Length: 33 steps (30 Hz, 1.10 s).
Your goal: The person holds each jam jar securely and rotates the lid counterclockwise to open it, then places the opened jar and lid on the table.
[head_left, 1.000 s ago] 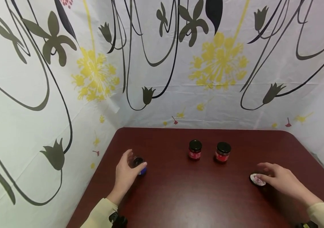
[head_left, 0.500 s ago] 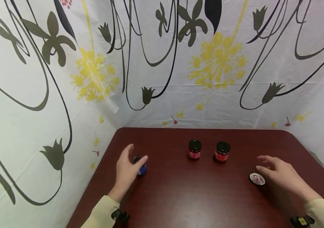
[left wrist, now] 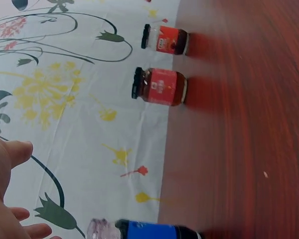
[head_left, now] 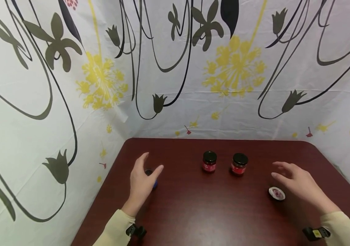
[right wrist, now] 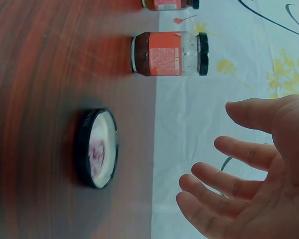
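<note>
My left hand (head_left: 143,186) hovers beside a small open jar with a blue label (left wrist: 152,231), fingers and thumb spread, apart from it in the left wrist view. In the head view the hand covers part of that jar. A black jar lid (right wrist: 97,148) lies on the table with its whitish, purple-stained inside facing up. Above and to the right of it is my right hand (head_left: 299,184), fingers loosely bent and holding nothing. Two jars with black lids and red labels stand upright farther back: the left jar (head_left: 209,162) and the right jar (head_left: 239,164).
The dark red-brown table (head_left: 205,212) has rounded far corners. A white cloth with plant prints (head_left: 175,112) hangs behind it and along the sides. Dark wrist devices are strapped at both sleeves.
My right hand has let go of the lid, then risen and shifted slightly left. My left hand has lifted off the blue-labelled jar and moved a little forward and right, its fingers spread.
</note>
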Available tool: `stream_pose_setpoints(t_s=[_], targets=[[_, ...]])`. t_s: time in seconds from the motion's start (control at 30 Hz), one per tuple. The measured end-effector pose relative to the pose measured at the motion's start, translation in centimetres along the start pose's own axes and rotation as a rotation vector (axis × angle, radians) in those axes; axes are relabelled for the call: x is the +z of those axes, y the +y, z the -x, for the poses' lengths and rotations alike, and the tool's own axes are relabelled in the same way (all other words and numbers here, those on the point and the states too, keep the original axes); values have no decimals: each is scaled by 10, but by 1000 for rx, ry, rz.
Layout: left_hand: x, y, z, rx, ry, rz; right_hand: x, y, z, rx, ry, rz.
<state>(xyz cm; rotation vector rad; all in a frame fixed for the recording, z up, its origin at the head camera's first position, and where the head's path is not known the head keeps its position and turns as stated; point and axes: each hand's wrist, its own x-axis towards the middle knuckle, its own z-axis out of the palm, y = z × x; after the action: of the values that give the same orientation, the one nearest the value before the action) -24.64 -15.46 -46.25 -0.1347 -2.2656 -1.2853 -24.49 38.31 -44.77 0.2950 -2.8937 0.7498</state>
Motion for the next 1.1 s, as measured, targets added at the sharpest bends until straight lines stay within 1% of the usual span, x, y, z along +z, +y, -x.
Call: stream_pose_setpoints(t_s=[0.1, 0.2, 0.27, 0.47, 0.7, 0.87, 1.1], targets=[[2, 5, 0, 19, 2, 1, 1, -6, -2, -20, 39, -10], [6, 10, -1, 54, 3, 12, 1, -12, -5, -40, 83, -14], [8, 13, -1, 72, 6, 16, 3, -16, -7, -49, 98, -19], [11, 17, 2, 106, 23, 10, 10, -27, -12, -68, 114, -42], [20, 21, 3, 155, 20, 17, 11, -38, -20, -89, 126, -29], [26, 26, 4, 161, 6, 26, 14, -45, -26, -97, 128, -36], [37, 32, 7, 142, -28, 36, 20, -51, -33, -115, 137, -43]])
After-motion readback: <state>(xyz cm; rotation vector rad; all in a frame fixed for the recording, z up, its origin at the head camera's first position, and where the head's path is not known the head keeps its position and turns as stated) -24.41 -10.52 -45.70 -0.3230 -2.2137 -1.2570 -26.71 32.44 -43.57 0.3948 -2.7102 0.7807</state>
